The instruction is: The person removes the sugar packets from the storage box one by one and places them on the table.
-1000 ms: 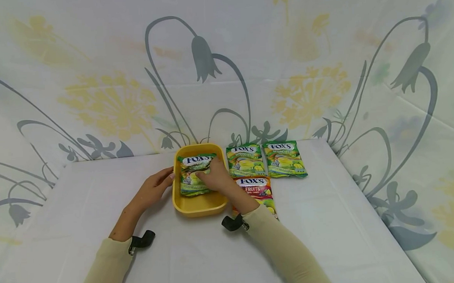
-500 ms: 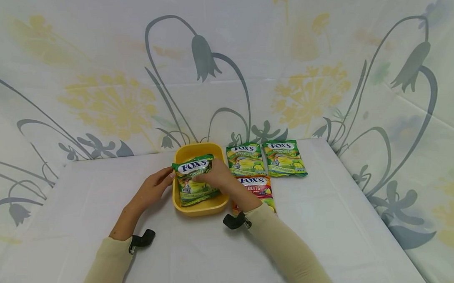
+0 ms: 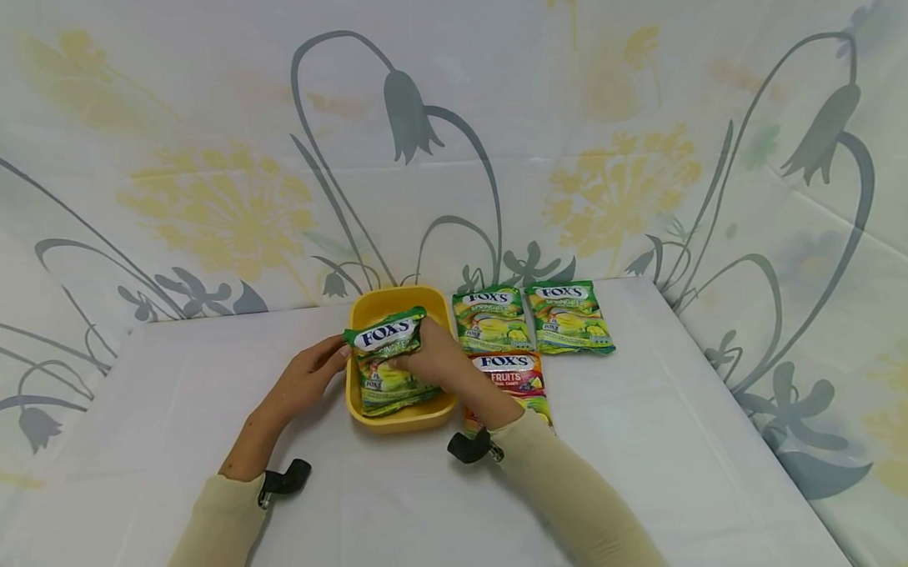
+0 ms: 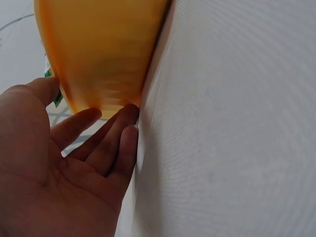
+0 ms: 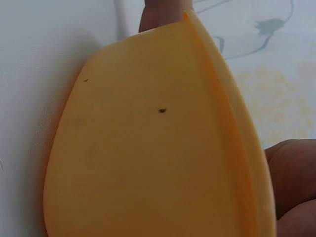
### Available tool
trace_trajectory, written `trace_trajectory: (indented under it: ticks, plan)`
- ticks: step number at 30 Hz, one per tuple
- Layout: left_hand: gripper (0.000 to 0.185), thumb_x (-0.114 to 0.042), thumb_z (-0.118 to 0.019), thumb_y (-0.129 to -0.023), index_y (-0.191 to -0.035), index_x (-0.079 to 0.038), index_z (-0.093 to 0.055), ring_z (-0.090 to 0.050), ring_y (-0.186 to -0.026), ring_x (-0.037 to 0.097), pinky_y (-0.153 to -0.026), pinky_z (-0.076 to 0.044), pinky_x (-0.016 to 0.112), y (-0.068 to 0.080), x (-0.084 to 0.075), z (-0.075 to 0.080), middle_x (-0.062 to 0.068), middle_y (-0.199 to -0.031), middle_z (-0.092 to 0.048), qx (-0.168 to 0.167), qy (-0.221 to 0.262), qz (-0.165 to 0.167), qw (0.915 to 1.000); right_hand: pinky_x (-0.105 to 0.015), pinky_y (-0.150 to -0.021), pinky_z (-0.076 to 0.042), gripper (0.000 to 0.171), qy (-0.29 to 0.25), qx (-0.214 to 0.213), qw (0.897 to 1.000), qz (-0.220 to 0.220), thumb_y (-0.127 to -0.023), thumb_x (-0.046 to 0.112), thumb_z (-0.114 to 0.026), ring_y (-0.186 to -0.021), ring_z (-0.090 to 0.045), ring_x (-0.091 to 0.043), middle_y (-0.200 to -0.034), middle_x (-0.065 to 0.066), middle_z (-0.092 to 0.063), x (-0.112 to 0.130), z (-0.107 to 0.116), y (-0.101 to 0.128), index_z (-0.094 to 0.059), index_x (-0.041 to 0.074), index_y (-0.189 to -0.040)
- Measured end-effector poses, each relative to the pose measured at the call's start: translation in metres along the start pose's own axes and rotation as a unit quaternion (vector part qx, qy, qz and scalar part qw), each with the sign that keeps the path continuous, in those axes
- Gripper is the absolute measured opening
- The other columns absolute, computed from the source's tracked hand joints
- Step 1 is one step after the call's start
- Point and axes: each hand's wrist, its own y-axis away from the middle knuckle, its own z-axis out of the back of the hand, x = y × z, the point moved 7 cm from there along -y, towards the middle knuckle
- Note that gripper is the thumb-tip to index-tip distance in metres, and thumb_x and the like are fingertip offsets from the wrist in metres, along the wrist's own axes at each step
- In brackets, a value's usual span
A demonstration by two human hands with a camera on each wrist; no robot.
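A yellow plastic tub (image 3: pixel 410 423) stands at the back of the white table. Curled round the right side of a green Fox's candy bag (image 3: pixel 386 332), my right hand (image 3: pixel 440 355) holds it tilted over the tub, its upper left corner across the left rim. A crease runs over the bag's front. My left hand (image 3: pixel 312 380) touches the tub's left side. In the left wrist view, that hand's thumb reaches the rim and its straight fingers (image 4: pixel 76 126) lie along the wall. The right wrist view shows mostly the tub's outer wall (image 5: pixel 138 133), hiding the bag.
Right of the tub lie a green candy bag (image 3: pixel 491 322) and another green bag (image 3: pixel 569 319). In front of the first is a red candy bag (image 3: pixel 513 377), partly covered by my right forearm. A flowered cloth (image 3: pixel 450 167) rises behind the table.
The bag in my right hand has shifted left and tilted, its top now over the tub's left rim. Its front has creased since half a second ago. My left hand stays put.
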Motion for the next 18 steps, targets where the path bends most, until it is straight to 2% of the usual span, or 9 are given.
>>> trace_trajectory:
  ticks: [4,8,18]
  plan:
    - [0.066,-0.047,-0.045,-0.114,-0.162,-0.002,-0.041,-0.047,-0.148,0.043,-0.120,-0.040,0.061,-0.001,0.001,0.001,0.022,-0.160,-0.049,0.001,-0.011,-0.002,0.9999,-0.046,-0.105,-0.055,0.050,0.008,-0.025,0.999,0.020,-0.095,0.018,-0.083,-0.112,-0.064,-0.026,-0.129,-0.013,-0.068,0.005,0.006,0.003,-0.056,0.004,-0.135]
    - [0.066,-0.048,-0.045,-0.113,-0.162,-0.003,-0.042,-0.043,-0.150,0.043,-0.120,-0.039,0.062,-0.001,0.001,0.001,0.021,-0.161,-0.048,0.002,-0.018,-0.002,0.9998,-0.049,-0.109,-0.052,0.049,-0.015,-0.042,0.998,0.045,-0.097,0.015,-0.080,-0.120,-0.064,-0.030,-0.132,-0.016,-0.068,0.010,0.016,0.006,-0.056,0.003,-0.138]
    - [0.066,-0.048,-0.046,-0.113,-0.162,-0.003,-0.042,-0.044,-0.150,0.043,-0.120,-0.039,0.061,0.000,0.000,0.000,0.021,-0.161,-0.048,0.003,-0.015,0.002,0.9999,-0.051,-0.113,-0.049,0.053,-0.081,-0.031,0.995,0.049,-0.103,0.021,-0.073,-0.127,-0.062,-0.030,-0.139,-0.015,-0.064,0.009,0.025,0.015,-0.050,0.003,-0.147]
